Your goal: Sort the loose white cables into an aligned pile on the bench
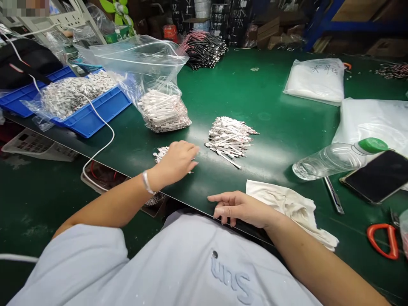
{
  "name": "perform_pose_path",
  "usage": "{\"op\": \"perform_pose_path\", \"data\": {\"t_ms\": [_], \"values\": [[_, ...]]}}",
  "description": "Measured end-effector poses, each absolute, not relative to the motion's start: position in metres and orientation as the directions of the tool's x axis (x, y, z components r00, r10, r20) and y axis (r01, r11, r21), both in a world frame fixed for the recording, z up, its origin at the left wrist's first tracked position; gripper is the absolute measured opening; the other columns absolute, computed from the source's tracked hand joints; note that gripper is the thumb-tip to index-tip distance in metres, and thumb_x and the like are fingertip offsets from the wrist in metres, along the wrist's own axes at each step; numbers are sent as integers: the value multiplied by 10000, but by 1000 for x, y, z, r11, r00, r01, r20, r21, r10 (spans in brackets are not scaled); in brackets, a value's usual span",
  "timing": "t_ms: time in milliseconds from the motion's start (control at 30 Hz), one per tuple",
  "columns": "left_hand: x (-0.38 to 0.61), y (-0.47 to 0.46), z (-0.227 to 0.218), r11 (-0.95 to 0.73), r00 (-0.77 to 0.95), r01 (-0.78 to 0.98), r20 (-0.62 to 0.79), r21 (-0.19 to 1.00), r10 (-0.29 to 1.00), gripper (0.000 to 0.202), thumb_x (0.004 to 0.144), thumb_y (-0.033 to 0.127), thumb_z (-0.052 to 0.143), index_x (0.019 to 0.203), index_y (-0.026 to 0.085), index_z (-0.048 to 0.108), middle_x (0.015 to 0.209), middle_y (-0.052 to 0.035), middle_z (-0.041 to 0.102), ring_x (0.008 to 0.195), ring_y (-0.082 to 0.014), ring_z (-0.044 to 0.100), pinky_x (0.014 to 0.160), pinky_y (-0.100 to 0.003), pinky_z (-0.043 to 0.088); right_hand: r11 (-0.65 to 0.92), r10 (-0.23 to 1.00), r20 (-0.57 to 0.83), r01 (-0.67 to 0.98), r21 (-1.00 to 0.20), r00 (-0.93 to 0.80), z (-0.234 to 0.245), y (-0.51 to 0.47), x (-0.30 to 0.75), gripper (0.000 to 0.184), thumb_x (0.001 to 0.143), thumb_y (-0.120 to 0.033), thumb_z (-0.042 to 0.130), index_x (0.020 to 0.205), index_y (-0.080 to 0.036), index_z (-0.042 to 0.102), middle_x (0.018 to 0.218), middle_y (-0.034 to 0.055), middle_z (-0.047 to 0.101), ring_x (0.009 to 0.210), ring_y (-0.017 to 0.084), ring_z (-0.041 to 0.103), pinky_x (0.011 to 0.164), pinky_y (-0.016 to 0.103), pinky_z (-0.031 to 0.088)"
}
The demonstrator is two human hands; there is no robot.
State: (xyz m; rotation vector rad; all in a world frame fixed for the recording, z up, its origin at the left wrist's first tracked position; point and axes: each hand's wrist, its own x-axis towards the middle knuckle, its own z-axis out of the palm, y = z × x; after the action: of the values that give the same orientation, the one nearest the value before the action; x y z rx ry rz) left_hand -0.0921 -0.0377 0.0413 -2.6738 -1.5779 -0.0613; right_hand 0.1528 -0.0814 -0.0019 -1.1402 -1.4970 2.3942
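My left hand [180,161] is palm down over a small pile of short white wired parts [160,154] near the table's front edge. Its thumb and fingers are apart, and it hides much of that pile; no held part shows. To the right of this hand lies a bigger heap of white wired parts [230,135], with one white piece [228,159] sticking out in front. My right hand [240,207] rests at the front edge with its index finger stretched out and nothing visible in it. Beside it lies a crumpled white cloth [282,199].
An open clear bag [164,110] of white parts stands behind my left hand. Farther left is a blue tray [98,112]. On the right are a water bottle [331,159], a phone [378,176], a metal pen-like tool [333,195] and an orange-handled tool [384,241].
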Motion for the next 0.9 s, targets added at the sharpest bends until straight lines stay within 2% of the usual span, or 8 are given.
{"op": "perform_pose_path", "data": {"t_ms": [133,267,500,700,833,900], "values": [[-34,-2,30,-599,601,796,-3,-83,799,328,859,142,477,1176,100,546,1177,-165,604,1077,-295,523,844,-380,377,-515,451,-536,282,-809,-714,-1,-81,153,719,710,-447,778,1309,-109,568,885,71,701,672,112,609,533,220,473],[9,30,22,-538,541,838,17,-85,841,355,843,52,377,1158,54,539,1144,-201,603,1078,-304,535,839,-383,368,-513,453,-537,285,-810,-712,-1,-80,153,696,711,-419,781,1303,-117,574,891,65,704,660,102,612,529,208,480],[21,51,28,-514,514,857,-1,-33,858,320,763,78,481,1048,65,625,1068,-194,665,1039,-311,599,856,-388,399,-503,459,-511,262,-824,-727,-4,-79,153,695,717,-418,780,1310,-121,571,898,63,706,660,98,618,524,199,486],[14,56,51,-494,488,869,-193,16,851,311,771,114,504,1041,104,657,1054,-165,691,982,-270,628,775,-306,433,-497,474,-504,253,-830,-722,-1,-78,155,655,737,-403,771,1299,-127,578,892,58,713,649,92,620,534,198,488],[11,63,75,-496,493,866,-279,63,824,390,772,135,542,1156,118,612,1092,-131,683,920,-224,619,753,-262,424,-489,575,-486,200,-849,-658,-2,-73,156,546,741,-363,773,1209,-120,629,821,41,704,621,83,605,517,187,473],[11,68,83,-467,468,879,-344,91,814,412,716,178,639,1126,133,634,1026,-108,690,901,-230,610,771,-267,424,-472,667,-465,153,-868,-582,-3,-69,157,471,740,-346,776,1135,-120,656,762,27,688,592,78,585,503,184,463]]}}
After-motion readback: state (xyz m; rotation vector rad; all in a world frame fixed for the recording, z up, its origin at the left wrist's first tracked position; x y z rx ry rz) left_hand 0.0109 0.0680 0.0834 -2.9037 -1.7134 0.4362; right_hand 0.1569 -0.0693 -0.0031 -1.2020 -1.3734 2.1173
